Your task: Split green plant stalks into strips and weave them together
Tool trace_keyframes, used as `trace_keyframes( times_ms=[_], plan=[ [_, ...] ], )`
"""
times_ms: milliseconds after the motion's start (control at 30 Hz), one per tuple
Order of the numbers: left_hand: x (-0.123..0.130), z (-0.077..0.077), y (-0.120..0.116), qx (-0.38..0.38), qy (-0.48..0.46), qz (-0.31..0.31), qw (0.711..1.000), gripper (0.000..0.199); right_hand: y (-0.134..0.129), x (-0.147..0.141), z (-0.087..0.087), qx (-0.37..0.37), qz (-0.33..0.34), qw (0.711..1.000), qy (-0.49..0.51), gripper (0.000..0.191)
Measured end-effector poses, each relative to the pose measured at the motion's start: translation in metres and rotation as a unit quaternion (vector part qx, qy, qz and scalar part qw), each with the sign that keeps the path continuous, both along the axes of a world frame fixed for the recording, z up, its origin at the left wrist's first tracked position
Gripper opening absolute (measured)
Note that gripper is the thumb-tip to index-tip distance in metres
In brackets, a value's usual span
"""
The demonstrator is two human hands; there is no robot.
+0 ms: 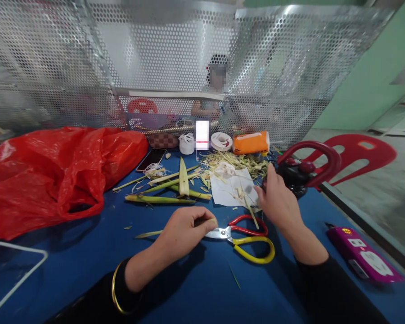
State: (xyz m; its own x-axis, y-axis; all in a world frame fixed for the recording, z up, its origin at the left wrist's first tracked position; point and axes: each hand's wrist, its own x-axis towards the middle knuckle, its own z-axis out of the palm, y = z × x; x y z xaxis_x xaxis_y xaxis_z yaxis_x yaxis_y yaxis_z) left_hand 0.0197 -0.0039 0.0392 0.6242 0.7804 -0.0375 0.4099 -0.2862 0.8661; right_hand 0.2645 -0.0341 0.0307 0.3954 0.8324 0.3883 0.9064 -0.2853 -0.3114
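My left hand [189, 229] is closed in a pinch above the blue table. A thin pale-green leaf strip [149, 234] sticks out behind it to the left; the pinched end is hidden by the fingers. Scissors [224, 233] with one red and one yellow handle lie just right of that hand, blade tips hidden under the fingers. My right hand [280, 202] reaches forward with index finger and thumb apart. It is beside a white paper sheet [219, 191] with plant scraps and a black, rounded object [292, 180] with a dark red loop handle. Whether it touches that object, I cannot tell.
Green stalks [165, 199] and a heap of shredded fibre [256, 165] lie ahead. A red plastic bag [60, 171] fills the left. Behind are a phone [151, 159], white tape roll [222, 141] and orange pack [251, 143]. A purple device [361, 254] lies right. Beyond the mesh sits a person.
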Motion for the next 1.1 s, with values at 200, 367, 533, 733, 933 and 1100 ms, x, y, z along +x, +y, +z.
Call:
trace_keyframes(
  times_ms=[200,367,533,733,933,1100],
  plan=[
    [0.000,-0.005,0.001,0.008,0.009,-0.007,1.000,0.016,-0.018,-0.007,0.004,-0.269,0.071,0.958,-0.063,0.026],
    [0.001,-0.007,-0.002,0.026,0.012,-0.014,0.999,0.014,-0.015,-0.005,-0.003,-0.273,0.086,0.957,-0.056,0.017],
    [0.002,-0.008,-0.003,0.083,0.027,0.001,0.996,0.010,-0.020,-0.012,0.008,-0.187,-0.018,0.980,-0.071,0.018],
    [-0.002,-0.019,-0.008,0.345,-0.073,0.015,0.935,0.022,-0.029,-0.037,0.006,0.092,0.232,0.958,0.138,0.017],
    [-0.005,-0.018,-0.011,0.474,0.016,0.019,0.880,0.023,-0.031,-0.058,-0.004,0.025,0.379,0.889,0.256,0.015],
    [-0.006,-0.012,-0.007,0.448,0.070,0.024,0.891,0.016,-0.030,-0.053,-0.006,0.018,0.343,0.887,0.308,0.010]
  ],
)
